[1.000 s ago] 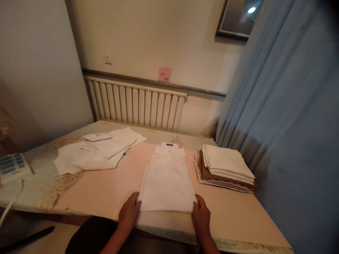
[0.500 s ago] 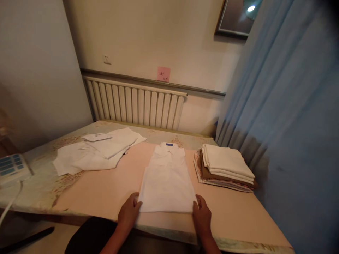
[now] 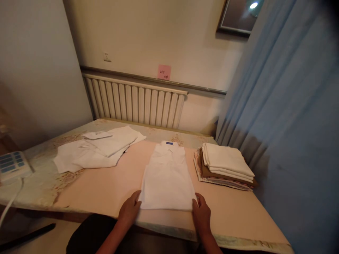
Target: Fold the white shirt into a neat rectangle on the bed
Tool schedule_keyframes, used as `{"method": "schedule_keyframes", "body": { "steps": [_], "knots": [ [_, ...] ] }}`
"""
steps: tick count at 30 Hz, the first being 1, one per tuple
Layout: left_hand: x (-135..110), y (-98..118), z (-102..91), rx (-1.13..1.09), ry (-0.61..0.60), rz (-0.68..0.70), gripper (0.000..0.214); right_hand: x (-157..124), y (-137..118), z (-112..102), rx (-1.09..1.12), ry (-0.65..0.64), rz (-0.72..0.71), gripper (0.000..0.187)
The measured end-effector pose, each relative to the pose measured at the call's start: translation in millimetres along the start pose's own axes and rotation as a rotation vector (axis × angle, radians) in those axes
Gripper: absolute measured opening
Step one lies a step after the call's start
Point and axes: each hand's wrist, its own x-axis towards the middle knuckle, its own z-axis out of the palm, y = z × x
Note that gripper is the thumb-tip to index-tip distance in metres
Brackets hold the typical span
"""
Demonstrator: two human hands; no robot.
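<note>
A white collared shirt (image 3: 167, 183) lies face up, folded into a narrow long shape, its collar with a blue label pointing away from me. My left hand (image 3: 129, 209) pinches the shirt's near left corner between thumb and fingers. At the near right corner, my right hand (image 3: 201, 211) grips the edge the same way. Beneath the shirt is a pink cloth (image 3: 106, 190) spread over the table. More white shirts (image 3: 97, 151) lie loosely overlapped to the left. A stack of folded cloths (image 3: 225, 164), white on top with brown and patterned layers below, sits to the right.
A white device with blue keys (image 3: 14, 165) and a cable stands at the table's left edge. Behind the table are a radiator (image 3: 135, 102) and a wall with a pink note (image 3: 164, 72). A blue curtain (image 3: 286, 123) hangs along the right side.
Hardly anything differs. The view has shifted very slightly, and both hands stay at the shirt's near corners.
</note>
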Motion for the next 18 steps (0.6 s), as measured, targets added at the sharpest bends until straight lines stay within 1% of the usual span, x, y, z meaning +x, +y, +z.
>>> {"method": "schedule_keyframes", "body": {
  "steps": [3,5,8,12,15,18],
  "knots": [
    [-1.2,-0.2,3.8,0.039,0.051,0.031,0.045,-0.6,1.6,0.9,-0.014,-0.002,-0.017,0.048],
    [-2.0,-0.7,5.5,0.083,0.058,0.041,0.046,-1.2,2.4,1.8,-0.024,0.001,-0.030,0.048],
    [-2.9,-1.7,6.8,0.146,0.041,0.056,0.047,-2.4,2.6,2.5,-0.055,0.002,-0.042,0.048],
    [-5.9,-4.1,7.6,0.177,0.029,0.058,0.048,-5.8,2.2,-0.5,-0.081,-0.013,-0.030,0.049],
    [-12.7,-9.5,7.5,0.167,0.026,0.069,0.048,-13.2,5.4,-6.5,-0.071,-0.029,-0.027,0.048],
    [-23.9,-19.0,6.2,0.116,-0.005,0.068,0.047,-27.0,13.8,-14.3,-0.063,-0.059,-0.016,0.048]
  ]
}}
